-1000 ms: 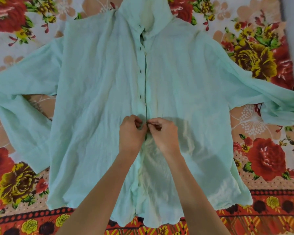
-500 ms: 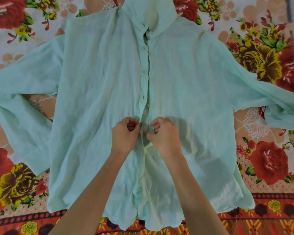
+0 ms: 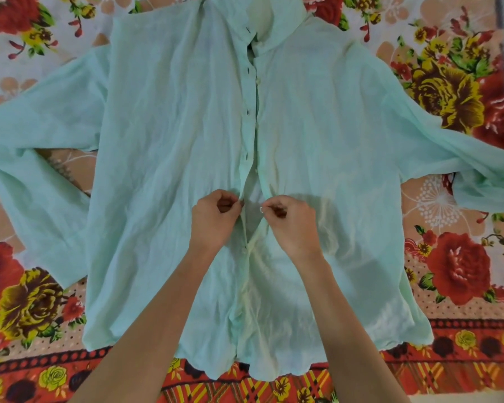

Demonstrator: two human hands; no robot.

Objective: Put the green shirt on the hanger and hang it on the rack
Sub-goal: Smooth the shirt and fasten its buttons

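The left hand point(image 3: 214, 221) and right hand point(image 3: 293, 226) each pinched a front edge of the thin pale green shirt point(image 3: 163, 170), unbuttoning it. The small button point(image 3: 244, 251) below the fingers point(image 3: 230, 200) looked next.

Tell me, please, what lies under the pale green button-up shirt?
A floral bedsheet with red and yellow roses shows all around the pale green button-up shirt and evidently runs beneath it. Anything else under the fabric is covered.

The spread shirt point(image 3: 172, 141) covers most of the bedspread point(image 3: 463, 257); bare room lies at 4, 8 and 11 o'clock. Between left hand point(image 3: 216, 219) and right hand point(image 3: 291, 225) the opening looks narrow.
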